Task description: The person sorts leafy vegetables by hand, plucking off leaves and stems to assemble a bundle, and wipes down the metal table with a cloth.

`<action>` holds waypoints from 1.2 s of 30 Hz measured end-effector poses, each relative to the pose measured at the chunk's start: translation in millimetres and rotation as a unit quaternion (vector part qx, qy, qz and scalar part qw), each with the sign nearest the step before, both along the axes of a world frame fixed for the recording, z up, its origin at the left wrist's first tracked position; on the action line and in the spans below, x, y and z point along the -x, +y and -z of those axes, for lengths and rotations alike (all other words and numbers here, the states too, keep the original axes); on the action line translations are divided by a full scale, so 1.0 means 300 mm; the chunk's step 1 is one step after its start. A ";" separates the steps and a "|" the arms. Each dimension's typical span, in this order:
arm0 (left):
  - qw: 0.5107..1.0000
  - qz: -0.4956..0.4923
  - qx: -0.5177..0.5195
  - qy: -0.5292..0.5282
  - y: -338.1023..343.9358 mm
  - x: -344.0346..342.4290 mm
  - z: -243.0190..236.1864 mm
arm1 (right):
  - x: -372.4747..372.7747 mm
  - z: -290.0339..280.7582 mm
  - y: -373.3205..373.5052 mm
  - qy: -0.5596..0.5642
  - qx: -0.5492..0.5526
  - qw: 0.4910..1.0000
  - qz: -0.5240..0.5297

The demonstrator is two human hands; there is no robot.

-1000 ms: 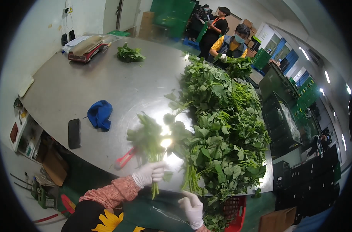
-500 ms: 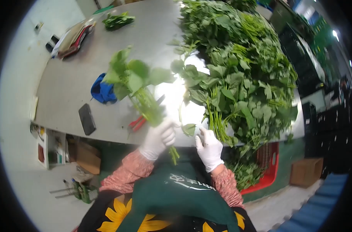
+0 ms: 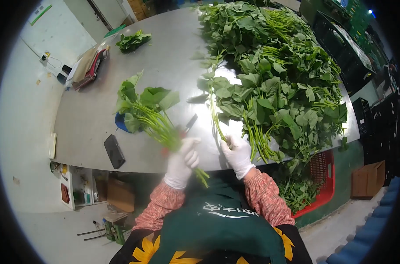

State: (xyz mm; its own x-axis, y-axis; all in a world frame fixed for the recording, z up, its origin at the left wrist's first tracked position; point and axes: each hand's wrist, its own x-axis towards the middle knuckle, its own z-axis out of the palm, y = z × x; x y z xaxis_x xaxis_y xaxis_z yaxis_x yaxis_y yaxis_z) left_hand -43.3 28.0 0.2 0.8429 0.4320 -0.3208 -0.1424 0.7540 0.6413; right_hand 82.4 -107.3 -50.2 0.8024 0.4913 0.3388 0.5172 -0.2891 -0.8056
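Observation:
Wearing a white glove, my left hand (image 3: 180,163) is closed around a bunch of leafy green stems (image 3: 152,118); the leaves point up and left, and the cut ends stick out below my fist. My right hand (image 3: 238,156), gloved too, pinches the lower end of a single leafy stem (image 3: 214,110) at the table's near edge. Right of that stem spreads a large heap of leafy greens (image 3: 270,72). Behind the held bunch lies a tool with a narrow blade (image 3: 191,122); its red handle is mostly hidden and blurred.
On the metal table (image 3: 173,66) lie a black phone (image 3: 114,152), a blue thing (image 3: 121,123) partly covered by leaves, a small bunch of greens (image 3: 133,41) and a stack of folders or papers (image 3: 90,69). A red crate (image 3: 328,185) holding greens stands below the near right edge.
My right hand has closed on a stem from the heap's left side. My left hand still grips its bunch, which covers more of the blue thing. The whole view has shifted slightly.

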 end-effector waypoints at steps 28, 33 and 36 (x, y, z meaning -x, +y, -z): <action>0.995 0.091 0.010 0.029 -0.094 -0.159 -0.023 | 0.013 -0.203 -0.131 0.378 -0.254 0.890 -0.017; 0.999 0.041 -0.032 0.000 -0.139 -0.139 0.043 | 0.004 -0.216 -0.023 0.099 -0.139 0.984 -0.045; 0.996 0.073 0.012 0.045 -0.133 -0.127 0.150 | 0.040 -0.205 -0.047 0.251 -0.230 0.940 -0.027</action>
State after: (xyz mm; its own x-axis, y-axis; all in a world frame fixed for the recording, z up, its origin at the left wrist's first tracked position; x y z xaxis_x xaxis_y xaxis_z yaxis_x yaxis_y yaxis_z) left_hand -5.2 -11.8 -44.8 0.8633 0.2985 -0.4069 0.0268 0.7780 0.6277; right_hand 70.5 -121.3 11.3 0.8963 0.4292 0.1114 0.0431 0.1656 -0.9852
